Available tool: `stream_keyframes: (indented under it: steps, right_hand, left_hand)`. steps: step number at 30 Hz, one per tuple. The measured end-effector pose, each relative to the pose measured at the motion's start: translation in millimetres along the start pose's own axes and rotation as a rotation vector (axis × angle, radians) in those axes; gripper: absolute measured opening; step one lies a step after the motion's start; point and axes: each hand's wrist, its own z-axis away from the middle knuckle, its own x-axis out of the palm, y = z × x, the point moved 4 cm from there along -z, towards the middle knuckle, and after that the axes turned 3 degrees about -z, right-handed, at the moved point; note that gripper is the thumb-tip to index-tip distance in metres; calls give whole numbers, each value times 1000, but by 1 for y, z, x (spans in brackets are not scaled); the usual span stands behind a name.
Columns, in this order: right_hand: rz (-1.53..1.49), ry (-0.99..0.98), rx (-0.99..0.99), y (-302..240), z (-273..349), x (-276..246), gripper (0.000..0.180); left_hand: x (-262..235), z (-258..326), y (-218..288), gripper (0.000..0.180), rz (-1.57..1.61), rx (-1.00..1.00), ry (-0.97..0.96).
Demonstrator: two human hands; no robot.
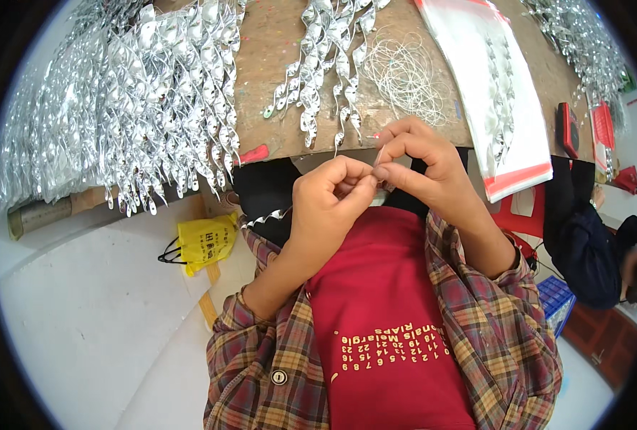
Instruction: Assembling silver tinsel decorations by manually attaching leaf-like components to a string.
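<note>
Just off the table's near edge, my two hands meet fingertip to fingertip. My right hand (424, 163) is closed in a pinch on a thin pale string (381, 152), whose short end stands up between the fingers. The curled fingers of my left hand (333, 192) are closed against the same spot; what lies inside them is mostly hidden. A silver twisted strip (267, 218) trails out behind my left wrist. Past my hands, several silver twisted strips (311, 79) lie on the brown table (272, 43), beside a loose tangle of white string (408, 79).
A thick heap of silver twisted strips (168, 93) hangs over the table edge at left. Clear plastic bags with red edges (469, 79) lie at right, near a red-and-black case (568, 130). A yellow bag (207, 240) sits below. Another person (583, 244) is at far right.
</note>
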Motion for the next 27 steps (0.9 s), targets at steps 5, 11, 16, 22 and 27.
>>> stream_keyframes:
  steps: [5,11,16,22,27]
  right_hand:
    - [166,32,-55,-8,-1,5,5]
    - [256,130,-118,-14,3,9,6]
    - [213,144,-107,-10,6,8,6]
    - [378,102,-285,-15,6,2,9]
    - [184,128,-225,-3,9,2,10]
  left_hand:
    - [0,5,16,4,-455,340,137]
    - [2,3,8,6,-227,213,137]
    - [-1,0,0,13,369,-238,-76]
    - [-2,-1,-10,14,555,-327,-156]
    - [0,0,-1,7,555,-270,-132]
